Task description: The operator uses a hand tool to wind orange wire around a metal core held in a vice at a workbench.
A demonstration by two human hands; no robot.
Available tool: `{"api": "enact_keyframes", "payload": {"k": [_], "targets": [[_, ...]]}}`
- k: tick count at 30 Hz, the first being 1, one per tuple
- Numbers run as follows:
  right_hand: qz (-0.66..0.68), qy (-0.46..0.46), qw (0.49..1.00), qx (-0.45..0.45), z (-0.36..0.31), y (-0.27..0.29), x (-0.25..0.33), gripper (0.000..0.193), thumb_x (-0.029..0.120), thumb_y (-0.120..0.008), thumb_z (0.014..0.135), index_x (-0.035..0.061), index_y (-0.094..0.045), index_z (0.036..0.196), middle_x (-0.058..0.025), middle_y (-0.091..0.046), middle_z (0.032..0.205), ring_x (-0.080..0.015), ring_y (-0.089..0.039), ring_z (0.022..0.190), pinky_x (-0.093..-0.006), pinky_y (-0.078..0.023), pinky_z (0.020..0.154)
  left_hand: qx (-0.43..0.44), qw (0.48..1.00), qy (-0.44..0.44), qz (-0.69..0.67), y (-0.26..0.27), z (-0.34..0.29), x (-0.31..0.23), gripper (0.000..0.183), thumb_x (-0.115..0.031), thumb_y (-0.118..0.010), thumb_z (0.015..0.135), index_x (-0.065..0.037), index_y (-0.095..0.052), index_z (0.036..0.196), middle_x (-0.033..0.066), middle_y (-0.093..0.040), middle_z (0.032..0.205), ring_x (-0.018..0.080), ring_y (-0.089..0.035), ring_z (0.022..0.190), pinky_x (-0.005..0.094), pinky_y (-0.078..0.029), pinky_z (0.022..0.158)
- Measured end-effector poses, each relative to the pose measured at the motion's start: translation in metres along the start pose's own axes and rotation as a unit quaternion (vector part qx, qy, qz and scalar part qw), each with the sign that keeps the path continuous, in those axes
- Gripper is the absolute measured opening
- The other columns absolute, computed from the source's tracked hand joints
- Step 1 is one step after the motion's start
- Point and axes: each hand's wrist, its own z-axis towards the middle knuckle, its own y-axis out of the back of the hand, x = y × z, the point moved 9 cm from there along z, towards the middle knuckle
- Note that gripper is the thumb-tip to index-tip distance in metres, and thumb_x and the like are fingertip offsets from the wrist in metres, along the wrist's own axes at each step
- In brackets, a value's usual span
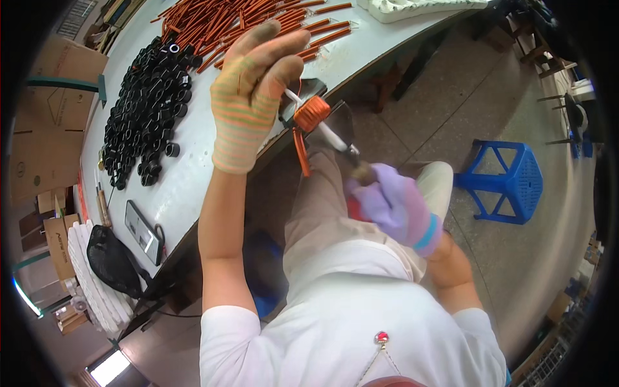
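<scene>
My left hand (248, 106), in a striped glove with dirty fingertips, is raised over the table's edge. Its fingers are loosely bent and apart, and I see nothing gripped in them. Just right of it an orange wire-wound coil (312, 113) sits between a white stub and a white rod (333, 138) with a grey tip. Orange wire ends (301, 152) hang below the coil. My right hand (394, 205), in a lilac glove with a blue cuff band, is closed above my lap near the rod's tip. Blur hides what its fingers hold. Something red shows behind it.
On the white table (193, 155) lie a heap of black rings (145, 106), a pile of orange wire pieces (225, 26) and a phone-like device (143, 231). A black bag (111, 258) is at the left. A blue stool (506, 182) stands on the right floor.
</scene>
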Motion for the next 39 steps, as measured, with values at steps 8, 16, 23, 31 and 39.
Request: {"api": "enact_keyframes", "payload": {"k": [8,16,23,31,39], "targets": [[0.011,-0.122,0.992,0.040,-0.104,0.007,-0.048,0.014,0.006,-0.057,0.094,-0.0035,-0.064,0.101,-0.0101,-0.065,0.073,-0.0180,-0.063,0.062,-0.0334,-0.051,0.061,0.188,0.922,-0.198,0.275,-0.029,-0.024,-0.095,0.031,-0.038,-0.079,0.075,-0.025,-0.080,0.104,0.0113,-0.064,0.130,0.0373,-0.056,0.125,0.0489,-0.044,0.107],[0.112,-0.160,0.980,0.026,-0.067,-0.001,-0.032,0.017,0.012,-0.056,0.099,-0.0032,-0.062,0.102,-0.0028,-0.060,0.067,-0.0066,-0.054,0.056,-0.0248,-0.046,0.056,0.022,0.925,-0.255,0.281,-0.002,-0.051,-0.090,0.029,-0.022,-0.084,0.068,-0.023,-0.077,0.096,-0.0018,-0.065,0.115,0.0321,-0.060,0.116,0.0546,-0.045,0.103],[0.080,-0.045,0.996,0.018,-0.010,-0.010,-0.007,0.015,0.010,-0.059,0.096,-0.0024,-0.062,0.104,-0.0032,-0.058,0.064,-0.0096,-0.055,0.056,-0.0284,-0.047,0.057,-0.097,0.995,-0.019,0.002,0.027,-0.045,-0.032,0.022,-0.004,-0.084,0.078,-0.008,-0.081,0.100,0.0082,-0.071,0.106,0.0317,-0.057,0.129,0.0408,-0.049,0.104],[-0.155,0.138,0.976,-0.059,-0.021,0.017,0.033,0.018,0.008,-0.070,0.089,-0.0006,-0.064,0.104,-0.0178,-0.063,0.074,-0.0363,-0.066,0.073,-0.0393,-0.052,0.066,0.082,0.988,0.108,-0.080,0.005,-0.021,0.011,0.023,0.002,-0.081,0.079,-0.003,-0.080,0.101,0.0099,-0.069,0.120,0.0244,-0.059,0.127,0.0346,-0.048,0.104],[-0.101,-0.040,0.982,0.153,-0.079,-0.020,-0.010,0.012,0.011,-0.072,0.085,0.0017,-0.069,0.092,-0.0171,-0.066,0.076,-0.0313,-0.066,0.066,-0.0385,-0.051,0.061,0.186,0.933,-0.187,0.246,0.006,0.001,-0.112,0.067,-0.005,-0.084,0.057,-0.021,-0.076,0.122,0.0137,-0.061,0.139,0.0333,-0.058,0.130,0.0446,-0.048,0.106]]}}
